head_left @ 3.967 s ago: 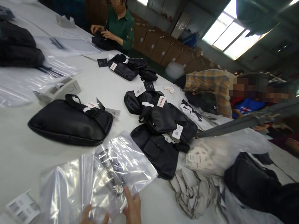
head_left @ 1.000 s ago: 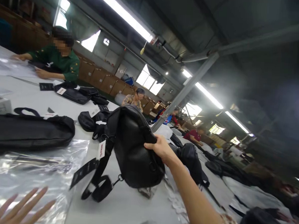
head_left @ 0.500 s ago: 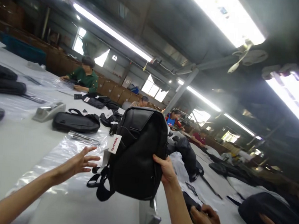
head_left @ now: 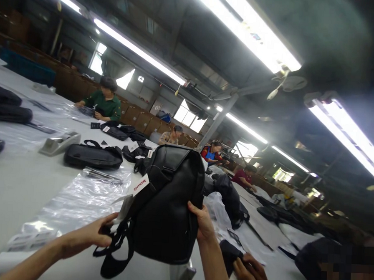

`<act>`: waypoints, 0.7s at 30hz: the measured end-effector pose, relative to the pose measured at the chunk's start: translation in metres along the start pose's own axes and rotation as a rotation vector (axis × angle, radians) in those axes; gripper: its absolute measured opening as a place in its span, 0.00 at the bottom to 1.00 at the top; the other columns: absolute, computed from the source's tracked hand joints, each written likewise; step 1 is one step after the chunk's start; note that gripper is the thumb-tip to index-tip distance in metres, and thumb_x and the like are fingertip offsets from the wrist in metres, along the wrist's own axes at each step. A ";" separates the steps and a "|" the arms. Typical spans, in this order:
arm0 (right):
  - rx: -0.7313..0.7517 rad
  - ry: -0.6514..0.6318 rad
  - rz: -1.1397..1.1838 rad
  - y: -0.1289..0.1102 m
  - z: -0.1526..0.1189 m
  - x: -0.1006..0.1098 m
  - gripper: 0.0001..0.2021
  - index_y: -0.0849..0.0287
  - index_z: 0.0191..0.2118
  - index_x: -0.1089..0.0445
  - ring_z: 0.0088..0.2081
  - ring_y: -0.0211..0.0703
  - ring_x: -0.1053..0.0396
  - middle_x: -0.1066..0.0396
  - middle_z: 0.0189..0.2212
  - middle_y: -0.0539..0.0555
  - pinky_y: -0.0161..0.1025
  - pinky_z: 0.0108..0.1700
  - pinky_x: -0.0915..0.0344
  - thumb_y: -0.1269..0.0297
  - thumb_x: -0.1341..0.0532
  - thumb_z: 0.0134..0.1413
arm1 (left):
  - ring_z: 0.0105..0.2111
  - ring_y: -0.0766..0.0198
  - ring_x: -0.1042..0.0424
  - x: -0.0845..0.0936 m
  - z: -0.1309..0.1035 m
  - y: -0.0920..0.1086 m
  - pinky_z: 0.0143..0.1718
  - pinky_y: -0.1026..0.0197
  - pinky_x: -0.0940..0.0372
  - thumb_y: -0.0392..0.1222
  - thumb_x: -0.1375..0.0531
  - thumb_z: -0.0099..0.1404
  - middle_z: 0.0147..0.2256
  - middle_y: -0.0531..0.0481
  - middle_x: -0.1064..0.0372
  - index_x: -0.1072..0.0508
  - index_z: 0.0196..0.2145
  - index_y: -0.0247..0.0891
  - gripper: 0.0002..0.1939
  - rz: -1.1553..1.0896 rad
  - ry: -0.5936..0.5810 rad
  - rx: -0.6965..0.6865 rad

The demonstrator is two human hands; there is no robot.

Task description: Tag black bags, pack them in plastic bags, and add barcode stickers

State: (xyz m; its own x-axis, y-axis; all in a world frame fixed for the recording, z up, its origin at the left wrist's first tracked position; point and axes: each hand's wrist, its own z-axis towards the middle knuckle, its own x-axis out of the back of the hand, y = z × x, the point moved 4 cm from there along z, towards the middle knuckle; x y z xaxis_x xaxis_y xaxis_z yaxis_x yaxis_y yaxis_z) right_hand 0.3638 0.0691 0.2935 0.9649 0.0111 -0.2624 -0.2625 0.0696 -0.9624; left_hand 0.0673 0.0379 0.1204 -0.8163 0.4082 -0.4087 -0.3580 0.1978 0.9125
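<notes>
A black backpack (head_left: 167, 214) is held upright above the white table, with a white and red tag (head_left: 141, 184) hanging at its left side. My right hand (head_left: 202, 221) grips the bag's right edge, thumb on the front and the other fingers hidden behind. At the lower left, my left hand (head_left: 98, 232) closes around the black straps (head_left: 118, 249), next to a pale label. Its thumb lies below the straps, and some fingertips are hidden by them.
Clear plastic bags (head_left: 84, 193) lie on the white table (head_left: 12, 181). Behind them are a black pouch (head_left: 93, 156) and a grey tape dispenser (head_left: 59, 143). Another person's hands (head_left: 252, 271) work close by at the lower right. More people sit farther back.
My left hand has moved right and down from open beside the bag to the straps, closing on them. The backpack has shifted slightly down and left, and its tag has turned.
</notes>
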 end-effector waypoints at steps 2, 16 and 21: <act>-0.015 0.015 0.036 0.011 0.003 0.005 0.19 0.61 0.35 0.24 0.32 0.52 0.21 0.20 0.33 0.57 0.44 0.34 0.23 0.67 0.23 0.31 | 0.57 0.46 0.33 -0.001 -0.003 -0.002 0.59 0.50 0.40 0.46 0.27 0.46 0.55 0.47 0.29 0.32 0.58 0.47 0.41 0.040 0.001 0.007; -0.320 -0.001 0.302 0.135 0.007 0.042 0.18 0.63 0.35 0.24 0.37 0.51 0.21 0.20 0.32 0.59 0.46 0.47 0.26 0.63 0.24 0.35 | 0.46 0.49 0.26 0.003 -0.025 0.161 0.51 0.50 0.35 0.50 0.30 0.51 0.41 0.48 0.23 0.41 0.64 0.37 0.46 0.564 0.212 -0.063; -0.389 -0.075 0.339 0.181 -0.010 0.050 0.22 0.62 0.37 0.24 0.47 0.60 0.25 0.21 0.37 0.63 0.55 0.52 0.30 0.55 0.26 0.35 | 0.48 0.50 0.27 -0.017 -0.023 0.143 0.48 0.55 0.33 0.54 0.30 0.49 0.45 0.49 0.25 0.35 0.60 0.39 0.43 0.476 0.201 -0.034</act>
State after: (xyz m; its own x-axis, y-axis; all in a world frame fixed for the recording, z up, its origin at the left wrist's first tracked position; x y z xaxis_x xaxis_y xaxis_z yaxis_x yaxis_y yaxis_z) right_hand 0.3646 0.0719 0.1059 0.8196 0.0411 -0.5715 -0.5296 -0.3261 -0.7830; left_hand 0.0192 0.0389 0.2579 -0.9620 0.2663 0.0596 0.0621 0.0010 0.9981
